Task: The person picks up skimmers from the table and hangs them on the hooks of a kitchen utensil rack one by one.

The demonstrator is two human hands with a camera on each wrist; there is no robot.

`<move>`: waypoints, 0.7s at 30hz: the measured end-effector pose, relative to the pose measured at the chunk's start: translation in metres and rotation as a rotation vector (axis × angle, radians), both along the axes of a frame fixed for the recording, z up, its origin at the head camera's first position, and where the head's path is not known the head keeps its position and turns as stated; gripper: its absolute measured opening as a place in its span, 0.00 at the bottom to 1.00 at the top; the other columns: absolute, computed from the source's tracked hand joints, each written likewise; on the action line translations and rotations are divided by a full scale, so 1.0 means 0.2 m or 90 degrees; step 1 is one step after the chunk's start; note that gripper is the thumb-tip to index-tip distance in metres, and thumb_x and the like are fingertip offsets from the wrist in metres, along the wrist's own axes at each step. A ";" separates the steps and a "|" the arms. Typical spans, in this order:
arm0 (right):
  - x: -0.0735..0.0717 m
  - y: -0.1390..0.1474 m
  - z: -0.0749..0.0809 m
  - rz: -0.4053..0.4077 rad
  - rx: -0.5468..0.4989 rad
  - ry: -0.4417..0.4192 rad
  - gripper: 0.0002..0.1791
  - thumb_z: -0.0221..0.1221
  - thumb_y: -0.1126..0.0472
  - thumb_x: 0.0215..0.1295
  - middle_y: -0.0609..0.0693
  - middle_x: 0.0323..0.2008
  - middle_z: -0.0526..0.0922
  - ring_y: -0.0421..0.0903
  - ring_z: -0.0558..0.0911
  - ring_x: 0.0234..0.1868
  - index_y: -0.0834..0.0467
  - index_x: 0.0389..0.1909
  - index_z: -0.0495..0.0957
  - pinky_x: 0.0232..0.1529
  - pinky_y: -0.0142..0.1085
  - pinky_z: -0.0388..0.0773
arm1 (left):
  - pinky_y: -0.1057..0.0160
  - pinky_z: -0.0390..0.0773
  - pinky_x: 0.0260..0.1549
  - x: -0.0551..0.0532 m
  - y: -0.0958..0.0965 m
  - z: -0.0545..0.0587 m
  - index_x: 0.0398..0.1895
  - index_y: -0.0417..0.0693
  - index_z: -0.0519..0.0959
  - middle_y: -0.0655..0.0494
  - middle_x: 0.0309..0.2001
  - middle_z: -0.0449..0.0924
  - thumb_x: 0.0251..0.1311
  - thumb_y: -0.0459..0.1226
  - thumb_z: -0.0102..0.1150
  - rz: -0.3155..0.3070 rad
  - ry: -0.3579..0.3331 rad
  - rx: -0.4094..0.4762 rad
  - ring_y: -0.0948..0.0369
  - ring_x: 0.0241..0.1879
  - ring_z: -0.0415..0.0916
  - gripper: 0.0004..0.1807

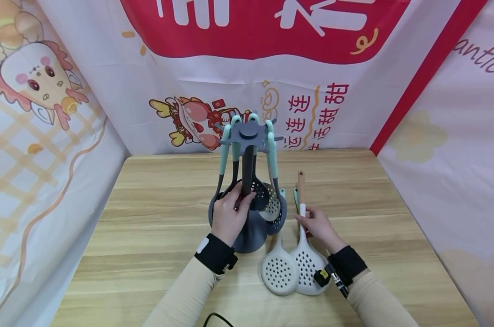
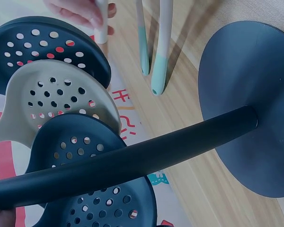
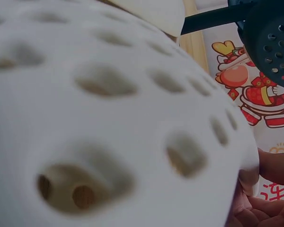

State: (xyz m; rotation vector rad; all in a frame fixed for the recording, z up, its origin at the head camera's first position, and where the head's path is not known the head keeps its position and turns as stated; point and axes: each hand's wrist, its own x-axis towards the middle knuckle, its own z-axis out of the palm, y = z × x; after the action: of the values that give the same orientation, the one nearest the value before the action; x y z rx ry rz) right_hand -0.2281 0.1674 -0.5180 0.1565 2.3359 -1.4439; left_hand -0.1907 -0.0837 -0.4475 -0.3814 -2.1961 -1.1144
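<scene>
Left grip is wrapped round the post of the dark utensil stand, prob. to steady it, b/c the load hangs high & could sway. Right grip pinches the wood-ended skimmer on the white part of its handle, just below the wood; likely chosen b/c it's nearer the head & gives better ctrl. That skimmer is at the stand's front right, head twd the person, handle away; can't tell if it's off the surface. Just beside it, same way round, is a mint-ended skimmer; heads overlap in the head view, contact unclear. A second mint handle shows next to the wood one, its head hidden. Hung utensils ring the post, handles up at the hooks, heads down, presumably so each can be reached separately. All this is over or on the wooden tabletop, w/ a printed cloth behind. Left-wrist view adds the round base, mostly covered in the head view, plus a pale perforated head btwn dark ones. Right-wrist view is mainly blurred white holes up close, w/ fingers at the right edge; only the head view gives the full layout.
</scene>
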 end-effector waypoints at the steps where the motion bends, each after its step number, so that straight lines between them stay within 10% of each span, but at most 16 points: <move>1: 0.00 0.00 0.01 -0.003 0.002 0.004 0.24 0.54 0.59 0.74 0.56 0.35 0.78 0.43 0.78 0.30 0.69 0.64 0.67 0.31 0.36 0.83 | 0.57 0.87 0.35 0.00 0.00 0.00 0.50 0.38 0.81 0.45 0.38 0.88 0.66 0.36 0.62 0.001 -0.004 -0.001 0.53 0.37 0.88 0.13; 21: 0.03 0.02 0.15 -0.038 0.027 0.098 0.26 0.50 0.57 0.75 0.57 0.40 0.73 0.43 0.72 0.31 0.67 0.68 0.65 0.28 0.30 0.72 | 0.59 0.84 0.32 0.01 -0.02 0.02 0.53 0.41 0.79 0.50 0.34 0.85 0.70 0.38 0.57 -0.030 -0.036 -0.016 0.59 0.31 0.83 0.13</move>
State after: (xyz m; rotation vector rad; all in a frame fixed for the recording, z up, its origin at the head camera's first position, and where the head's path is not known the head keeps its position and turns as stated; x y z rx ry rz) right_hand -0.2224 0.1706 -0.4878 0.1315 2.5053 -1.4828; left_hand -0.1893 -0.0875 -0.4430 -0.4199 -2.2633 -1.1367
